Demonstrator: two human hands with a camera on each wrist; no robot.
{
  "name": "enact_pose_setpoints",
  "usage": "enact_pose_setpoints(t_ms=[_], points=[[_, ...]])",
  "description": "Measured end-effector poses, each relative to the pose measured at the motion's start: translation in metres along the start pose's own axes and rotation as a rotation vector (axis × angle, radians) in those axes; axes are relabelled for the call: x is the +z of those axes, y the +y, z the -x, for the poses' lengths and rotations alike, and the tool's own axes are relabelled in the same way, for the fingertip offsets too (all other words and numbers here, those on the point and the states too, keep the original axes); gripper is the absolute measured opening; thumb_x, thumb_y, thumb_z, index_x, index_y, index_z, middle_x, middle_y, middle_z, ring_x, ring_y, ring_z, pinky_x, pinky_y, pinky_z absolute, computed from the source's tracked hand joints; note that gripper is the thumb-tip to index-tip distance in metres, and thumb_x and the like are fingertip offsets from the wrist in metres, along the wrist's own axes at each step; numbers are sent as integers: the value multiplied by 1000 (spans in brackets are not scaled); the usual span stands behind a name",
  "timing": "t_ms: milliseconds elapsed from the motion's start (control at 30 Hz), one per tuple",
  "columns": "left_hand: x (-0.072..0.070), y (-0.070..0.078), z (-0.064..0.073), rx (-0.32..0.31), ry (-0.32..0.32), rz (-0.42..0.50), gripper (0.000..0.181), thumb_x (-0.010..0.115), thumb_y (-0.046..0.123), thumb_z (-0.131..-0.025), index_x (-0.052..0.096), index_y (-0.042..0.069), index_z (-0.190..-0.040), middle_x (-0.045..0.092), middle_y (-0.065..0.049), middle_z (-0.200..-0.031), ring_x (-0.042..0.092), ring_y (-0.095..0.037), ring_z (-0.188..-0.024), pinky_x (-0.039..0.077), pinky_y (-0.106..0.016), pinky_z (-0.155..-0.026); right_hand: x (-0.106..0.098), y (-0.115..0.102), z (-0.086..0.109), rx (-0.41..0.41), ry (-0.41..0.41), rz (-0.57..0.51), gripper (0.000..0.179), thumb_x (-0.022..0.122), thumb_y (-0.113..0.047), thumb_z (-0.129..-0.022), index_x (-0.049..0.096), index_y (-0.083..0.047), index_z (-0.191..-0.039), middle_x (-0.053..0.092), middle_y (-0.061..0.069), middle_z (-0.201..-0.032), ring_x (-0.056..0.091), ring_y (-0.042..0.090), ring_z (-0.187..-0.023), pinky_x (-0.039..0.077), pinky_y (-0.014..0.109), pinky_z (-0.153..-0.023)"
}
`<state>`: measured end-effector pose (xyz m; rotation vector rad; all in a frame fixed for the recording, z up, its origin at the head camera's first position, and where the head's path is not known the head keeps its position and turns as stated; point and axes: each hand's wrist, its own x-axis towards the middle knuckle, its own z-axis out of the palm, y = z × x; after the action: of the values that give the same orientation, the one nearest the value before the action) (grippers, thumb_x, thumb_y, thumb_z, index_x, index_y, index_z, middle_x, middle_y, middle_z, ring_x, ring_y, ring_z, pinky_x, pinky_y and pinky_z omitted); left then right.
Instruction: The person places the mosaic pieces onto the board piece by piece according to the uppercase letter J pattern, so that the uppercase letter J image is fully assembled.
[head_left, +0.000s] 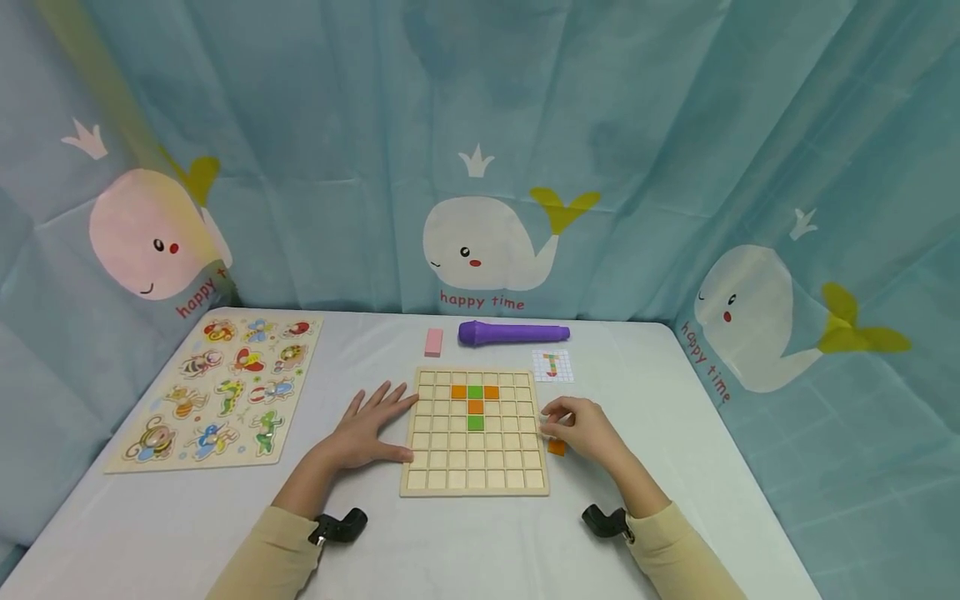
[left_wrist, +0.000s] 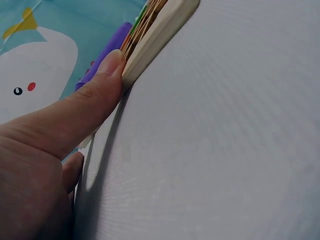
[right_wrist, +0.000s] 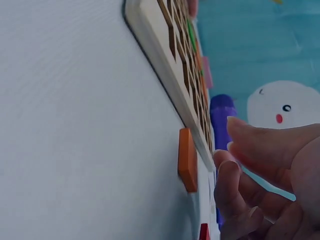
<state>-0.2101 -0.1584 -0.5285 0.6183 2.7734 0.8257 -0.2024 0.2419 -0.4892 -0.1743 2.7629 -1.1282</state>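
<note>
A wooden grid board (head_left: 442,481) lies flat on the table, with orange and green square tiles in some of its cells, forming a T shape. My left hand (head_left: 367,433) spreads its fingers along the board's left edge; the thumb (left_wrist: 102,75) touches the rim in the left wrist view. Beside the right edge hovers my right hand (head_left: 585,429), fingers loosely bent, with no tile visible between thumb and fingertips. Just below it, an orange tile (head_left: 557,447) lies on the cloth; the right wrist view shows an orange tile (right_wrist: 187,160) next to the board.
Behind the board lie a pink block (head_left: 433,342), a purple microphone-shaped object (head_left: 513,333) and a pattern card (head_left: 552,366). A wooden insect-and-animal puzzle (head_left: 217,392) occupies the table's left. Part of a red piece (right_wrist: 204,232) shows low in the right wrist view. Whale-print curtains (head_left: 337,208) enclose the table.
</note>
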Motion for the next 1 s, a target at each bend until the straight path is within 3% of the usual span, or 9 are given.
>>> enact_pose_setpoints(t_ms=[533, 1000], points=[[0, 0, 0, 3, -1, 5, 105, 80, 65, -71, 38, 23, -157, 22, -9, -168, 6, -39, -157, -7, -61, -124, -3, 12, 16, 42, -47, 87, 22, 91, -17, -74, 72, -15, -85, 61, -4, -79, 53, 14, -71, 45, 27, -64], [0, 0, 0, -5, -6, 2, 105, 80, 66, -71, 38, 24, -158, 21, -9, -169, 5, -38, -157, -8, -61, -124, -11, -1, 8, 23, -49, 100, 25, 89, -20, -76, 65, -17, -75, 60, -3, -74, 52, 15, -68, 43, 26, -57]])
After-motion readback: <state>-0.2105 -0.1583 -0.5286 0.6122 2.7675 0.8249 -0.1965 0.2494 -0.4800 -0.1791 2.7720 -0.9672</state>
